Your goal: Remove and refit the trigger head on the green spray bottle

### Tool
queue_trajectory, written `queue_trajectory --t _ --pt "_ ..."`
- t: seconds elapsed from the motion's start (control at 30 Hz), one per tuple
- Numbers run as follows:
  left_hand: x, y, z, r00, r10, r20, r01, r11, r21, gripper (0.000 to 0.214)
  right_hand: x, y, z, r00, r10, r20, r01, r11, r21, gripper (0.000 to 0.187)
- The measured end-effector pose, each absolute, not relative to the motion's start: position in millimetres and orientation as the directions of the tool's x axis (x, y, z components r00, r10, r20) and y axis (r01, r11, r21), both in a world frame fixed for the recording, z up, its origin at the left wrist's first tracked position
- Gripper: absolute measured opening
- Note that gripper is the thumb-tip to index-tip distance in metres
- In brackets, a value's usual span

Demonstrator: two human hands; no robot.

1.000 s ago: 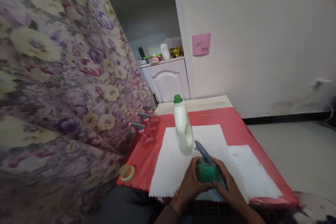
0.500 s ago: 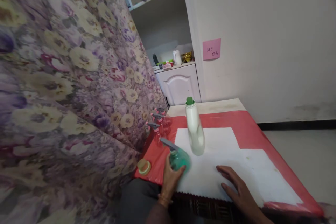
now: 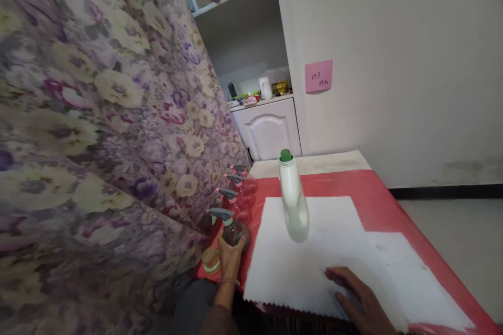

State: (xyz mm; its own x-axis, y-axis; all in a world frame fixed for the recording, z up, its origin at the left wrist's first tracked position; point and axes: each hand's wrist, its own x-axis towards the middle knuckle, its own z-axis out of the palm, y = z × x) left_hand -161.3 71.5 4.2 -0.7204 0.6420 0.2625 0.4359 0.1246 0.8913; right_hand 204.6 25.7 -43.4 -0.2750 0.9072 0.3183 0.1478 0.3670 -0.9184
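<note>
My left hand is wrapped round a clear spray bottle with a grey trigger head and a pale green collar. This bottle is upright at the left side of the red-covered table, in line with three spray bottles that have pink collars and nozzles. Just left of my left wrist lies a round cap, pale green at its rim. My right hand rests low over the white cloth, fingers apart and holding nothing. Between the hands and farther back stands a tall pale green jug, green at its open mouth.
The red table cover borders the cloth. A floral curtain hangs close along the left side. Behind the table are a white cabinet with small items on top and a wall with a pink note.
My left hand has carried the spray bottle leftward, from over the white cloth to beside the pink-collared bottles. My right hand has stayed nearly in place. The view has shifted slightly.
</note>
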Motion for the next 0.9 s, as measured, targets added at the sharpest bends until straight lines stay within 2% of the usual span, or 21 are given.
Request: queue_trajectory --t 0.23,0.53,0.7,0.9 --pt "-165 79 2 -0.730 0.620 0.288 0.473 0.154 0.868 0.069 203 25 -51 -0.294 0.905 0.308 0.169 0.366 -0.915 0.033" --pt "-168 78 -4 -0.720 0.610 0.331 0.518 0.155 0.841 0.073 201 21 -50 -0.313 0.897 0.313 0.168 0.377 -0.911 0.033" --pt "-170 80 -3 -0.726 0.583 0.364 0.542 0.159 0.825 0.067 200 20 -45 -0.340 0.906 0.253 0.174 0.326 -0.929 0.034" --pt "-169 83 -2 -0.710 0.577 0.403 0.594 0.185 0.783 0.073 196 16 -53 -0.319 0.926 0.204 0.163 0.266 -0.950 0.039"
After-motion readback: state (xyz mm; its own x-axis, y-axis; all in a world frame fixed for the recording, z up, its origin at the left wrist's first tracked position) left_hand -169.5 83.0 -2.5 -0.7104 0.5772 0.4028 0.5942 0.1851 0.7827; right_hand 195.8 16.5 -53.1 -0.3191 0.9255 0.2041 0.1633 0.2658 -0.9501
